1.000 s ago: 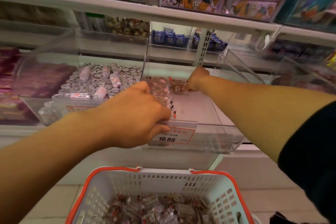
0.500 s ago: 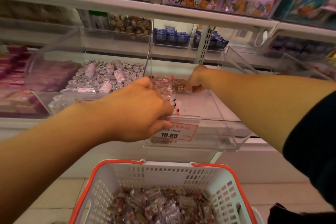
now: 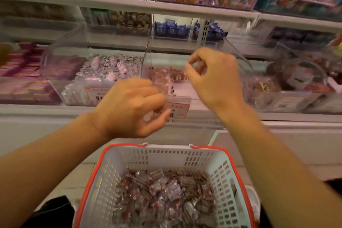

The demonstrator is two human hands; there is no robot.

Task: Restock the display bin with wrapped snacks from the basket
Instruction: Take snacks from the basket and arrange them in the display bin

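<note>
We cannot tell whether the motion-blurred right hand [image 3: 214, 77] pinches anything. The left hand [image 3: 129, 105] hides part of the display bin's [image 3: 240, 61] price label [image 3: 178, 110]. The basket [image 3: 166, 155] runs off the bottom edge, its wrapped snacks [image 3: 162, 196] too small to read.

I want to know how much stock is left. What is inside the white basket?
The white basket holds a loose heap of wrapped snacks in clear, red-marked wrappers, covering its bottom. The heap hides the floor of the basket, and its depth cannot be judged.
</note>
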